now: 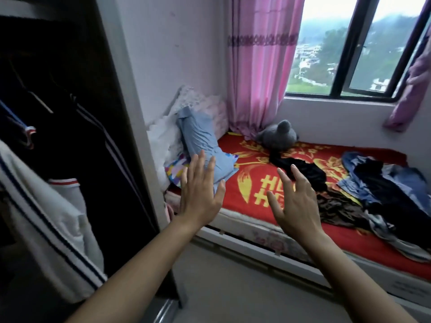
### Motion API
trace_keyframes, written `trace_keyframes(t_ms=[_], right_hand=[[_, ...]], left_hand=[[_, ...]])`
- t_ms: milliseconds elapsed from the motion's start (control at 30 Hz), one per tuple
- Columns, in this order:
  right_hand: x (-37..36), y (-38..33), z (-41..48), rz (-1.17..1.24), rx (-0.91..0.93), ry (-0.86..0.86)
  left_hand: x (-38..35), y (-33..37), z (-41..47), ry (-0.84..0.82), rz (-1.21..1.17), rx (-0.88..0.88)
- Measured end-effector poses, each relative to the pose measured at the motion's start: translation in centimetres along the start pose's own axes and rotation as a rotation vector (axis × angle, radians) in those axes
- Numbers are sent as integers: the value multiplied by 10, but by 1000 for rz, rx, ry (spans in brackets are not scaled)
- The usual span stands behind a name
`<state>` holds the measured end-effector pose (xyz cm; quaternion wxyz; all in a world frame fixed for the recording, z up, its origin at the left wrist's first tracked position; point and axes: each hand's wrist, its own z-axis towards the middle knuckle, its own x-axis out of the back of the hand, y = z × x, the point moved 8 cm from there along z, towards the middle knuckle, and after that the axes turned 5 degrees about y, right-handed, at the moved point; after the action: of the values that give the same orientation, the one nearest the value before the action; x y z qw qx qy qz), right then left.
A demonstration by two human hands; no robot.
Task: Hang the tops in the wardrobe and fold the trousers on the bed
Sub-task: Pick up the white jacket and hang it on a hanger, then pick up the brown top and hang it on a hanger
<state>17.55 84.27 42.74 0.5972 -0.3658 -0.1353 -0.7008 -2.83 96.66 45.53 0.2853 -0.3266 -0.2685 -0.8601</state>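
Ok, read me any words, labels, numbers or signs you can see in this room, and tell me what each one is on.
"囍", probably: the big yellow character printed on the red bedsheet, partly hidden behind the right hand, so the reading is not certain.
Nothing else is readable: no legible text shows on the pile of clothes or in the wardrobe.

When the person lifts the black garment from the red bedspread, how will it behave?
The black garment lies crumpled in soft folds, so it will probably hang limp. It looks thin, so it is likely light.
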Motion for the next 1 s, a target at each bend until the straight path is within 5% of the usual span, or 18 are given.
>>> trace_keyframes(t_ms=[333, 733, 1000], right_hand=[[26, 190, 13, -127, -90, -32], [-100, 333, 27, -246, -215, -293], [-121, 476, 85, -390, -431, -289]], left_hand=[[-120, 141, 35, -70, -23, -127], [-321, 155, 98, -271, -27, -221], [-478, 212, 195, -465, -55, -365]])
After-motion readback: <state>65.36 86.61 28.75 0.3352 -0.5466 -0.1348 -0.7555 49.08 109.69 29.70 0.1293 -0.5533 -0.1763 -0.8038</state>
